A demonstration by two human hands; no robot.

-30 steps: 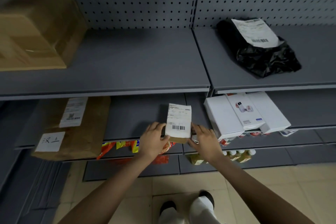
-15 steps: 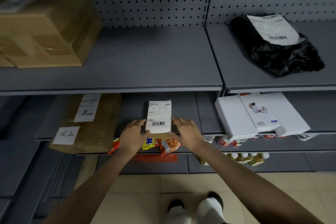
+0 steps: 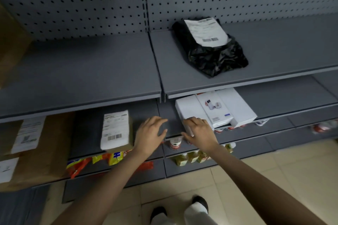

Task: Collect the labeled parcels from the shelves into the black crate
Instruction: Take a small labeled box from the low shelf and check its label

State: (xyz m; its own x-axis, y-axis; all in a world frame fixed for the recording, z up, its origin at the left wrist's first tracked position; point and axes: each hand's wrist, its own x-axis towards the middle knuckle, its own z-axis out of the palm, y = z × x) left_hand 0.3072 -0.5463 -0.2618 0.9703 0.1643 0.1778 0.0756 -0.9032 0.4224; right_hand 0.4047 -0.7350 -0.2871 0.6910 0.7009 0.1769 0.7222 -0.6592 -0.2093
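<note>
A small brown parcel with a white barcode label (image 3: 115, 129) lies on the second shelf, with neither hand on it. My left hand (image 3: 151, 133) hovers just right of it, fingers relaxed and holding nothing. My right hand (image 3: 199, 131) grips the front left corner of a white product box (image 3: 236, 107) on the same shelf, fingers on top and thumb at the front edge. A black plastic bag parcel with a white label (image 3: 215, 56) lies on the upper shelf. A large labeled brown parcel (image 3: 49, 148) sits at the left. The black crate is out of view.
A cardboard box (image 3: 9, 42) stands at the upper shelf's left edge. Snack packets (image 3: 102, 159) and bottles (image 3: 190, 157) fill the lower shelves. A pegboard wall backs the shelving. My shoes (image 3: 199, 204) stand on the tiled floor below.
Both hands have let go of the small labeled parcel, which now lies on the second shelf. They moved right, and my right hand has taken the white box's corner.
</note>
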